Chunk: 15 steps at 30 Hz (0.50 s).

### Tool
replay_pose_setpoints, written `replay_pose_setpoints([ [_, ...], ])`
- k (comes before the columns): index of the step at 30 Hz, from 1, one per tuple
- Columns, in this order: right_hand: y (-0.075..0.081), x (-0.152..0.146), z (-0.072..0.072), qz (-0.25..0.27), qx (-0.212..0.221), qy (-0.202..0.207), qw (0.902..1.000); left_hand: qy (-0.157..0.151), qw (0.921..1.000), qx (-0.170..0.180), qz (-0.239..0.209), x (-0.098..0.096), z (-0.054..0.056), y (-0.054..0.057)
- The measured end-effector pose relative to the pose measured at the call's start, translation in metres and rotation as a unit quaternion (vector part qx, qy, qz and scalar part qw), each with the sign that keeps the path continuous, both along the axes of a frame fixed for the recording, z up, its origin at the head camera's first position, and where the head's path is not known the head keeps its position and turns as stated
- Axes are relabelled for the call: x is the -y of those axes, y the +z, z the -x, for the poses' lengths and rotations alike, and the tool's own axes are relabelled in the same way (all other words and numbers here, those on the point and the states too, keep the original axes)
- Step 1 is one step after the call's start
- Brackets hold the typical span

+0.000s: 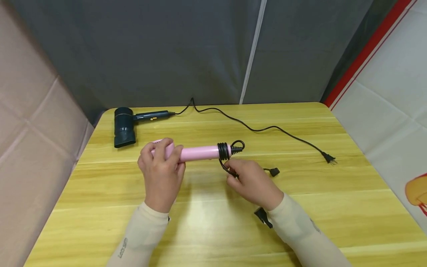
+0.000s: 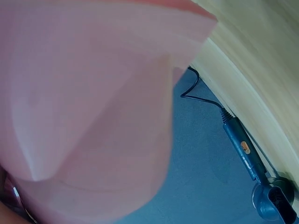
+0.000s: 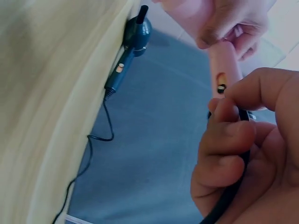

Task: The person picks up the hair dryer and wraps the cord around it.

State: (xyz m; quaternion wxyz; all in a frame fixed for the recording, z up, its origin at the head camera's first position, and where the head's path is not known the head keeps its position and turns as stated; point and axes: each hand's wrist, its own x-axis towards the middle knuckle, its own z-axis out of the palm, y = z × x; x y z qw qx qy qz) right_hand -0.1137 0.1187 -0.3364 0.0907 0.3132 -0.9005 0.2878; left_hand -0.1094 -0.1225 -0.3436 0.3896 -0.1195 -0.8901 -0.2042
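Note:
My left hand (image 1: 161, 172) grips a pink hair dryer (image 1: 200, 153) by its head, and the handle points right. Black cord (image 1: 223, 151) is wound in several turns around the handle's end. Just below these turns, my right hand (image 1: 253, 181) pinches the cord's free part. In the right wrist view the cord (image 3: 229, 198) runs through the curled fingers (image 3: 224, 135), close to the handle's switch (image 3: 221, 84). The cord's black plug (image 1: 274, 171) shows beyond the right hand. A pink surface (image 2: 93, 93) fills much of the left wrist view.
A dark blue hair dryer (image 1: 124, 126) lies at the table's back left. Its cord (image 1: 233, 118) stretches along the back to a two-pin plug (image 1: 328, 158) at right. Grey curtain (image 1: 166, 55) hangs behind the wooden table (image 1: 207, 237). A black piece (image 1: 263, 217) shows at the right cuff.

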Motion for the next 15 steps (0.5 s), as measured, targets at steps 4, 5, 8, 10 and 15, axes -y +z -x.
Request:
replay_pose_setpoints([
  [4, 0.007, -0.002, -0.004, 0.0, -0.023, 0.006, 0.9997, 0.0, 1.0, 0.0, 0.006, -0.001, 0.0, -0.001],
  [5, 0.009, -0.002, -0.004, 0.003, -0.025, 0.009, 0.9996, 0.001, 1.0, 0.0, 0.008, -0.001, 0.0, -0.001],
  [8, 0.014, -0.004, -0.005, 0.013, -0.031, 0.018, 0.9993, 0.003, 0.9999, 0.003, 0.012, -0.001, 0.0, -0.001],
  [10, 0.017, -0.005, -0.005, 0.024, -0.036, 0.022, 0.9988, 0.004, 0.9999, 0.003, 0.013, -0.001, 0.0, -0.001],
  [15, 0.023, -0.007, -0.003, 0.04, -0.042, 0.017, 0.9982, 0.004, 0.9999, 0.002, 0.011, -0.001, 0.001, -0.002],
])
